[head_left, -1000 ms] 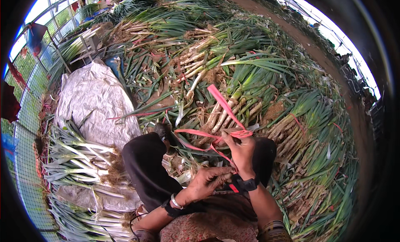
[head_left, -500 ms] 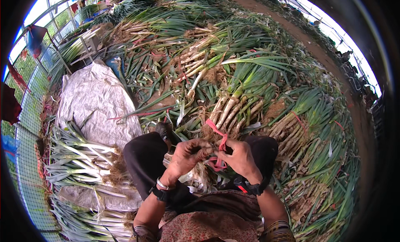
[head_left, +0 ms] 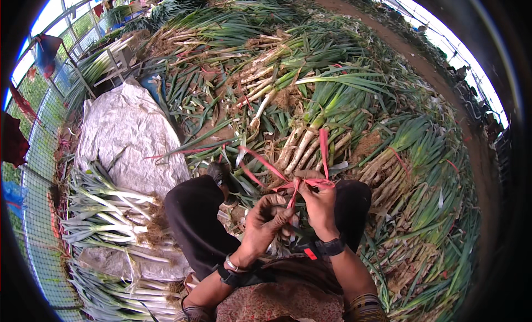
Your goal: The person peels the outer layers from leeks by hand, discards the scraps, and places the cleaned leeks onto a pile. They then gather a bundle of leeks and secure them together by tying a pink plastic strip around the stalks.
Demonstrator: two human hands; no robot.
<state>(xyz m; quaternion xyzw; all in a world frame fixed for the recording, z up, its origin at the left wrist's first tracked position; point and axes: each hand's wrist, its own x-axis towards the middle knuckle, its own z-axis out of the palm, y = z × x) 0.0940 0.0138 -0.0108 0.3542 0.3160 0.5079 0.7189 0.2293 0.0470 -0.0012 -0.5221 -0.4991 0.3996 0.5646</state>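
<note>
A pink plastic tie strip [head_left: 306,183] is strung between my hands, above my lap. My right hand [head_left: 320,208] pinches its knotted middle between thumb and fingers. Lower and to the left, my left hand [head_left: 267,219] closes its thumb and fingers on a short hanging length of the same strip. Loose ends of the strip fan out beyond my hands, one upward and others to the far left. Just past them, a bunch of leeks [head_left: 302,147] lies with its dirty roots toward me.
Trimmed white-stemmed leeks [head_left: 119,208] lie to my left on a pale woven plastic sheet [head_left: 130,134]. Unpeeled leeks [head_left: 410,150], some tied in pink, heap up at right and ahead. Mesh netting [head_left: 41,211] runs along the left side. My bent knees [head_left: 197,211] flank my hands.
The bunched strip has been drawn out into a knot with spread ends. My left hand has moved slightly right and down; the strip's ends have swung outward.
</note>
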